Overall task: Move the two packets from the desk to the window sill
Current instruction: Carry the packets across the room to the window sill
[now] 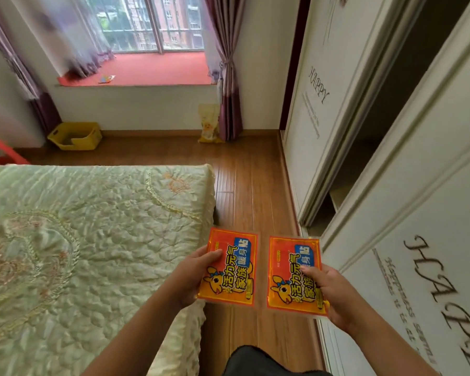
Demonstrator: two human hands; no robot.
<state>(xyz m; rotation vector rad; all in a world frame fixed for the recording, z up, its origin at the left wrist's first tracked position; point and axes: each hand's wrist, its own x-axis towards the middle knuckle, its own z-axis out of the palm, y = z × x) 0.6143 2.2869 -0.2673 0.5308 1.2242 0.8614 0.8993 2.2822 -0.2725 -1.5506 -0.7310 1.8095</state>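
Observation:
I hold two orange packets with cartoon prints in front of me, above the wooden floor. My left hand (190, 278) grips the left packet (232, 264) by its left edge, thumb on top. My right hand (334, 297) grips the right packet (293, 275) by its right edge. The window sill (158, 70), covered in red, lies far ahead across the room under the window. A small colourful item (106, 78) rests on its left part. The desk is out of sight.
A bed with a pale green quilt (87, 240) fills the left. A white wardrobe (391, 158) with a half-open sliding door lines the right. Between them runs a strip of wooden floor (250, 180). A yellow basket (75, 135) and a yellow bag (209, 123) stand below the sill.

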